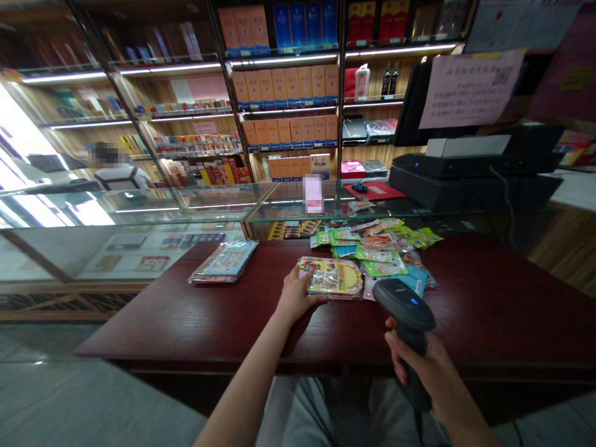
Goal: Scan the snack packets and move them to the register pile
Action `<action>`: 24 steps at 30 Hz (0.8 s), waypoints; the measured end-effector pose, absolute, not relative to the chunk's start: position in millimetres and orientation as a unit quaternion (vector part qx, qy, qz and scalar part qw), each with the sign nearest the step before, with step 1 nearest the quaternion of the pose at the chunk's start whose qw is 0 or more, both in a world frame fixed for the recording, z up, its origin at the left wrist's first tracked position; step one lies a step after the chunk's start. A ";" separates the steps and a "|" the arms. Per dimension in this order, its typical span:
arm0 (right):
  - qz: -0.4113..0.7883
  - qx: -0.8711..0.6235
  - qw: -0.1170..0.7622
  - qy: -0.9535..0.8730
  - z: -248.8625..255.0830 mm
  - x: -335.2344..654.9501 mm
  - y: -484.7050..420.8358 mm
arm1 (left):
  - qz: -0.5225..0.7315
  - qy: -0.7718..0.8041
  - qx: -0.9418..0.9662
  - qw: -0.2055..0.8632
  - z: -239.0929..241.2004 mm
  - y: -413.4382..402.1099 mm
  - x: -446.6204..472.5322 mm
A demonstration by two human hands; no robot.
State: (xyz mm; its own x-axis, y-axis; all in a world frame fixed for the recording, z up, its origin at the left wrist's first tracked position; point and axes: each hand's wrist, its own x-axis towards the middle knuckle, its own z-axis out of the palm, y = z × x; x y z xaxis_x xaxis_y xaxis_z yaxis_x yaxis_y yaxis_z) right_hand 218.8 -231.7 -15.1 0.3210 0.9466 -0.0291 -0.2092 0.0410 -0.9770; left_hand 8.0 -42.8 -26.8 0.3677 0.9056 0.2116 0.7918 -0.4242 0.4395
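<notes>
My right hand point(431, 366) is closed round the handle of a black barcode scanner point(405, 310), whose head with a small blue light points at the packets ahead. My left hand point(294, 295) rests on the dark red table point(186, 316) and grips the left edge of a yellow printed packet point(336, 277) lying flat. Behind that packet is a loose heap of green snack packets point(377, 245).
A flat stack of blue-pink packets point(226, 262) lies at the table's left. Glass display counters point(139, 217) stand behind it, then shelves of boxes point(288, 87). A black register with a paper notice point(470, 161) sits at the right. A person point(116, 167) stands far left.
</notes>
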 end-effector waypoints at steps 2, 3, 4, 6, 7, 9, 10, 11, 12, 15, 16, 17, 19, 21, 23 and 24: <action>0.461 -0.516 0.629 -0.355 -15.7 217.8 -230.8 | 0.219 0.544 0.799 0.130 -28.1 -44.4 16.5; 0.460 -0.517 0.629 -0.354 -15.7 217.1 -230.5 | 0.217 0.557 0.791 0.130 -27.9 -45.0 20.6; 0.459 -0.519 0.628 -0.354 -15.7 216.4 -230.2 | 0.213 0.569 0.783 0.132 -27.3 -45.3 24.5; 0.452 -0.522 0.628 -0.359 -15.8 215.1 -229.9 | 0.208 0.584 0.772 0.138 -25.7 -45.6 30.7; 0.449 -0.523 0.627 -0.363 -16.0 214.6 -229.9 | 0.207 0.586 0.770 0.142 -25.0 -45.7 32.8; 0.448 -0.524 0.621 -0.374 -16.7 213.8 -230.0 | 0.207 0.584 0.771 0.148 -24.5 -45.7 35.1; 0.449 -0.524 0.616 -0.380 -16.9 213.6 -230.2 | 0.207 0.581 0.773 0.149 -24.6 -45.7 35.1; 0.451 -0.524 0.611 -0.386 -17.0 213.5 -230.5 | 0.210 0.576 0.775 0.150 -25.0 -45.4 34.3; 0.453 -0.524 0.606 -0.392 -16.8 213.5 -230.9 | 0.215 0.570 0.778 0.149 -25.5 -44.8 32.7; 0.457 -0.523 0.600 -0.397 -15.0 213.3 -232.7 | 0.252 0.552 0.781 0.146 -25.9 -39.3 22.1; 0.457 -0.525 0.599 -0.395 -14.3 213.3 -233.3 | 0.269 0.552 0.776 0.141 -25.3 -35.8 16.4; 0.456 -0.528 0.598 -0.394 -13.7 213.2 -233.7 | 0.288 0.558 0.767 0.132 -24.2 -31.3 9.3; 0.455 -0.533 0.596 -0.392 -13.4 212.9 -234.2 | 0.326 0.588 0.733 0.104 -21.2 -20.1 -8.1; 0.456 -0.533 0.594 -0.394 -14.4 212.6 -234.1 | 0.348 0.636 0.686 0.064 -17.9 -7.1 -29.0; 0.455 -0.536 0.590 -0.397 -16.1 212.1 -233.6 | 0.313 0.695 0.647 0.006 -15.3 5.8 -51.0; 0.453 -0.539 0.587 -0.399 -16.9 211.7 -233.4 | 0.281 0.727 0.625 -0.022 -14.4 11.5 -61.6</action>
